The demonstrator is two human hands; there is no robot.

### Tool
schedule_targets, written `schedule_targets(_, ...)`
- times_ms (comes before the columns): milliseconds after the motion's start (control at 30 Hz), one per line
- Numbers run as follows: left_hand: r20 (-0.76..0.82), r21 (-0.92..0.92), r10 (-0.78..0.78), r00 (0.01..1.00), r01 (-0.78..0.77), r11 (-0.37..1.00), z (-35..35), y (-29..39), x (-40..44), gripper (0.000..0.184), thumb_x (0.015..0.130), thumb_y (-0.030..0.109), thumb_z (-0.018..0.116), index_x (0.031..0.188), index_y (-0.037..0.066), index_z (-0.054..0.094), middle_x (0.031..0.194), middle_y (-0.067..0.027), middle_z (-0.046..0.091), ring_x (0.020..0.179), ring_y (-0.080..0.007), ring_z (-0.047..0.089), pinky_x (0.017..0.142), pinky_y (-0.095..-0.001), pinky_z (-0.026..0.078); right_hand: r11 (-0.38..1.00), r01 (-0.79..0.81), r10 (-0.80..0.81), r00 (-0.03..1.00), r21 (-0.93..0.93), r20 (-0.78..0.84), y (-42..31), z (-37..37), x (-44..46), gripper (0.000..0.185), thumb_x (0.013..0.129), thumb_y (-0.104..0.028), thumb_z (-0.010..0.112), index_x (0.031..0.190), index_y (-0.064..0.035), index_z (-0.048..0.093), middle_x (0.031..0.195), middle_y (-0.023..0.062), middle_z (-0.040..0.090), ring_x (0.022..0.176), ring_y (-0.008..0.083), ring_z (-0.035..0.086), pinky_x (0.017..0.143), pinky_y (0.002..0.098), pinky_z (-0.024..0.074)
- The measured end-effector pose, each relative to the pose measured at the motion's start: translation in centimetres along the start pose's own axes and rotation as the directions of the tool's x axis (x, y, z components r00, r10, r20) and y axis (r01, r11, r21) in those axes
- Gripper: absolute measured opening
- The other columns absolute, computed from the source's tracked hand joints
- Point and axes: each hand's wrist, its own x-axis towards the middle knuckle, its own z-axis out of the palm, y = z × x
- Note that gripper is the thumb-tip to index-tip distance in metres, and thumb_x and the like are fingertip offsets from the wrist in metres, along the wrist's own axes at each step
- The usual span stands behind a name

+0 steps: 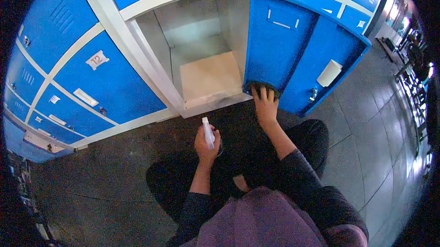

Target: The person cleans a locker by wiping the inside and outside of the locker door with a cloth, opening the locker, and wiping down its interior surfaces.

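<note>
My left hand (207, 142) is wrapped round a spray bottle with a whitish nozzle head (208, 133), held in front of the open locker compartment. With spread fingers, my right hand (266, 105) presses a dark cloth (263, 87) against the lower inner corner of the blue locker door (284, 40), near its hinge side. That door stands swung open to the right. Inside the grey compartment (195, 29), a light beige panel (211, 75) covers part of the bottom.
Closed blue lockers, one labelled 12 (97, 60), stand on the left, with more above. A latch (313, 94) juts from the open door. Dark floor tiles (362, 127) extend right, towards racks of equipment (415, 95). My crossed legs are below.
</note>
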Motion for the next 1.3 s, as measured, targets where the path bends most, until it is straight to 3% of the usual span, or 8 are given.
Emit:
schedule_targets(100, -0.016, -0.134, -0.018, 1.000, 0.016, 0.991, 0.7, -1.0, 0.1, 0.020, 0.073, 0.008, 0.065, 0.089, 0.007, 0.054, 0.073, -0.0070, 0.055, 0.064, -0.0203, 0.056, 0.060, -0.0310, 0.046, 0.992, -0.123, 0.125, 0.966, -0.022, 0.226, -0.3, -0.3, -2.0, 0.050, 0.077, -0.016, 0.054, 0.125, -0.0272, 0.046, 0.117, 0.0095, 0.039, 0.106, 0.0337, 0.042, 0.073, 0.0413, 0.0492)
schedule_targets(267, 0.018, 0.088, 0.012, 1.000, -0.014, 0.996, -0.2, 1.2, 0.4, 0.019, 0.073, 0.009, 0.065, 0.089, 0.007, 0.054, 0.072, -0.0070, 0.055, 0.063, -0.0206, 0.056, 0.060, -0.0313, 0.046, 0.941, -0.291, 0.206, 0.896, 0.170, 0.394, -1.9, 0.2, -0.4, 0.050, 0.076, -0.011, 0.054, 0.124, -0.0189, 0.046, 0.124, 0.0209, 0.032, 0.109, 0.0439, 0.038, 0.075, 0.0433, 0.0524)
schedule_targets(467, 0.049, 0.117, 0.026, 0.998, -0.032, 0.993, 0.0, 1.4, 0.7, 0.020, 0.074, 0.011, 0.066, 0.089, 0.007, 0.054, 0.071, -0.0070, 0.054, 0.063, -0.0214, 0.056, 0.060, -0.0315, 0.046, 0.932, -0.309, 0.208, 0.885, 0.191, 0.417, -4.5, 0.7, 2.3, 0.038, 0.077, -0.015, 0.054, 0.115, -0.0152, 0.051, 0.112, 0.0162, 0.041, 0.104, 0.0382, 0.043, 0.072, 0.0422, 0.0530)
schedule_targets(567, 0.033, 0.108, 0.062, 0.998, -0.066, 0.992, -0.2, 1.3, 0.5, 0.020, 0.074, 0.012, 0.066, 0.090, 0.007, 0.054, 0.072, -0.0075, 0.054, 0.064, -0.0225, 0.056, 0.060, -0.0320, 0.046, 0.980, -0.159, 0.107, 0.927, 0.118, 0.359, -3.7, 1.1, 1.7, 0.038, 0.077, -0.018, 0.053, 0.114, -0.0122, 0.051, 0.105, 0.0133, 0.044, 0.100, 0.0351, 0.046, 0.070, 0.0398, 0.0534)
schedule_targets(900, 0.014, 0.067, 0.046, 0.999, -0.047, 0.997, -0.2, 1.1, 0.2, 0.019, 0.075, 0.013, 0.065, 0.089, 0.006, 0.054, 0.075, -0.0092, 0.055, 0.068, -0.0246, 0.057, 0.063, -0.0343, 0.046, 0.984, -0.167, 0.166, 0.774, -0.056, 0.611, 0.9, -2.9, -1.0, 0.040, 0.077, -0.022, 0.054, 0.109, 0.0022, 0.054, 0.108, 0.0156, 0.046, 0.093, 0.0319, 0.052, 0.074, 0.0362, 0.0508)
schedule_targets(1033, 0.055, 0.091, 0.032, 0.998, -0.037, 0.995, -0.3, 1.1, 0.3, 0.018, 0.075, 0.012, 0.065, 0.088, 0.006, 0.054, 0.075, -0.0095, 0.055, 0.068, -0.0252, 0.057, 0.063, -0.0343, 0.046, 0.989, -0.150, 0.130, 0.798, -0.015, 0.589, -0.5, -1.3, -0.6, 0.038, 0.076, -0.022, 0.056, 0.104, 0.0041, 0.057, 0.109, 0.0179, 0.047, 0.097, 0.0325, 0.053, 0.071, 0.0365, 0.0517)
schedule_targets(1167, 0.048, 0.065, 0.069, 0.996, -0.072, 0.995, -0.2, 1.3, 0.3, 0.017, 0.076, 0.012, 0.064, 0.088, 0.006, 0.054, 0.075, -0.0097, 0.055, 0.068, -0.0255, 0.057, 0.063, -0.0339, 0.046, 0.782, -0.517, 0.370, 0.835, 0.348, 0.407, -4.2, 1.6, 1.2, 0.031, 0.075, -0.018, 0.058, 0.100, 0.0001, 0.058, 0.108, 0.0177, 0.048, 0.097, 0.0322, 0.053, 0.072, 0.0359, 0.0519)
schedule_targets(1300, 0.022, 0.106, 0.073, 0.997, -0.075, 0.992, -0.3, 0.8, 0.2, 0.017, 0.076, 0.012, 0.064, 0.088, 0.006, 0.054, 0.075, -0.0097, 0.055, 0.068, -0.0256, 0.057, 0.064, -0.0338, 0.046, 0.898, -0.388, 0.248, 0.835, 0.206, 0.491, -6.2, 5.5, 2.6, 0.028, 0.077, -0.019, 0.056, 0.100, -0.0036, 0.059, 0.107, 0.0156, 0.049, 0.098, 0.0323, 0.052, 0.069, 0.0351, 0.0526)
